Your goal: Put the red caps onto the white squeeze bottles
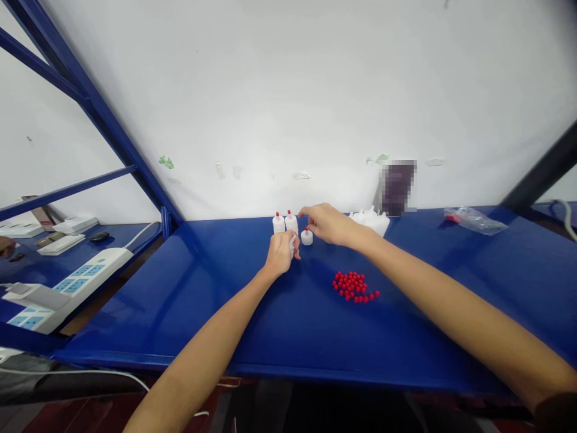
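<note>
Workshop-like | blue workbench (157, 307) | blue frame (101, 123) | power strip (97, 266) | patchy wall (279, 90)

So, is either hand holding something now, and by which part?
The left hand holds something white, but hides which part. The right hand is at the red tip of a small white container; whether it grips cannot be told.

White bottles (279, 225) are topped with red tips (289, 211). The clustered pieces (350, 284) are coloured red, the table (252, 331) blue; the white wall (270, 90) is flecked with green.
</note>
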The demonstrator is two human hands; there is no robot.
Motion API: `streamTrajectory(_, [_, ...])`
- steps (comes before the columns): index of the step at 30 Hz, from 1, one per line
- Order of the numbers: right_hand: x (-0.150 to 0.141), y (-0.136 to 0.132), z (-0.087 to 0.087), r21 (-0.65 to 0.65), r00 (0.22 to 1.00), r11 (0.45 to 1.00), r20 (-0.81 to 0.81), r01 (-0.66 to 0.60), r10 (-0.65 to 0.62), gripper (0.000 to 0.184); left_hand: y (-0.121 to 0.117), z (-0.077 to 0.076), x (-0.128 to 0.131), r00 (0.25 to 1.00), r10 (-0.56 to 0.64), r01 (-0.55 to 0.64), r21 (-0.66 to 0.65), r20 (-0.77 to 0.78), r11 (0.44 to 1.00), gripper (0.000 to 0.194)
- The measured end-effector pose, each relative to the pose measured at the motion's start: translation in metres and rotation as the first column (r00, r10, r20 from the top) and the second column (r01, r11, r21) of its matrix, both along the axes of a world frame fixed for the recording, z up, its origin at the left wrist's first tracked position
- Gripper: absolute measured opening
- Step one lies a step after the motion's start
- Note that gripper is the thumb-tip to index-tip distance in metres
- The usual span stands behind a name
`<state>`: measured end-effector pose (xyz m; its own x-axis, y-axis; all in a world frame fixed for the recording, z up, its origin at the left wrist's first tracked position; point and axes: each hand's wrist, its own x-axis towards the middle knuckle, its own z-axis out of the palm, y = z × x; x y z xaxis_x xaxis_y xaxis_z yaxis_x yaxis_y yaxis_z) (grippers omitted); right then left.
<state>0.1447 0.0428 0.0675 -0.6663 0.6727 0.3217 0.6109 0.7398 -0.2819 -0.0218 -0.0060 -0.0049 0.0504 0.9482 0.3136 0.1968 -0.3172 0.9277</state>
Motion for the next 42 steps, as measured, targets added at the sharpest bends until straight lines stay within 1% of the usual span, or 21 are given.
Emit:
streamTrajectory(2, [-0.002, -0.011, 0.008, -0.046, 0.993, 0.996, -0.099, -0.075, 0.070, 0.030, 0.001, 0.000, 0.000, 0.996, -0.033, 0.035, -0.025, 0.086, 0.999, 0.048])
streamTrajectory(4, [-0.005, -0.020, 0.013, -0.128, 0.963, 0.974, -0.220, -0.187, 0.156, 0.025, 0.003, -0.001, 0.000, 0.991, -0.043, 0.047, -0.029, 0.126, 0.998, 0.049])
streamTrajectory(6, [-0.009, -0.026, 0.014, -0.204, 0.929, 0.940, -0.307, -0.275, 0.205, 0.025, 0.004, -0.002, 0.000, 0.985, -0.081, 0.085, -0.023, 0.155, 0.996, 0.049])
streamTrajectory(7, [-0.010, -0.027, 0.013, -0.227, 0.920, 0.928, -0.331, -0.295, 0.211, 0.026, 0.004, -0.002, 0.000, 0.980, -0.108, 0.112, -0.015, 0.168, 0.994, 0.049])
streamTrajectory(10, [-0.013, -0.028, 0.007, -0.250, 0.916, 0.921, -0.346, -0.300, 0.205, 0.030, 0.006, -0.003, -0.001, 0.970, -0.155, 0.158, -0.001, 0.185, 0.987, 0.049])
streamTrajectory(13, [-0.013, -0.028, 0.003, -0.240, 0.920, 0.922, -0.324, -0.305, 0.220, 0.030, 0.006, -0.003, -0.001, 0.972, -0.126, 0.136, -0.040, 0.196, 0.990, 0.045])
streamTrajectory(17, [-0.014, -0.030, 0.001, -0.189, 0.921, 0.934, -0.309, -0.302, 0.236, 0.027, 0.006, -0.001, 0.001, 0.953, -0.146, 0.164, -0.047, 0.264, 0.985, 0.034])
streamTrajectory(21, [-0.016, -0.031, -0.002, -0.190, 0.912, 0.932, -0.337, -0.310, 0.235, 0.027, 0.005, 0.002, 0.000, 0.933, -0.179, 0.198, -0.030, 0.312, 0.980, 0.025])
streamTrajectory(24, [-0.017, -0.029, -0.001, -0.187, 0.903, 0.938, -0.378, -0.293, 0.207, 0.028, 0.006, 0.002, -0.001, 0.928, -0.187, 0.206, -0.027, 0.321, 0.978, 0.026])
streamTrajectory(29, [-0.017, -0.030, 0.001, -0.214, 0.902, 0.935, -0.391, -0.284, 0.185, 0.028, 0.008, 0.001, -0.001, 0.939, -0.206, 0.221, -0.026, 0.277, 0.975, 0.037])
streamTrajectory(35, [-0.017, -0.031, 0.005, -0.244, 0.908, 0.921, -0.366, -0.304, 0.203, 0.023, 0.006, 0.002, 0.002, 0.947, -0.188, 0.198, -0.014, 0.261, 0.980, 0.035])
streamTrajectory(37, [-0.012, -0.027, 0.009, -0.231, 0.909, 0.929, -0.370, -0.290, 0.192, 0.020, 0.007, 0.001, 0.000, 0.954, -0.166, 0.173, -0.008, 0.251, 0.985, 0.035])
streamTrajectory(39, [-0.004, -0.020, 0.016, -0.170, 0.918, 0.964, -0.375, -0.205, 0.129, 0.016, 0.010, -0.001, -0.003, 0.973, -0.100, 0.103, -0.001, 0.208, 0.995, 0.036])
streamTrajectory(41, [0.005, -0.012, 0.022, -0.088, 0.932, 0.995, -0.361, -0.057, 0.022, 0.014, 0.011, -0.003, -0.005, 0.989, -0.009, 0.009, 0.001, 0.150, 1.000, 0.034])
streamTrajectory(42, [0.008, -0.009, 0.023, -0.055, 0.939, 0.998, -0.343, 0.014, -0.032, 0.014, 0.011, -0.004, -0.005, 0.992, 0.024, -0.024, -0.001, 0.125, 1.000, 0.033])
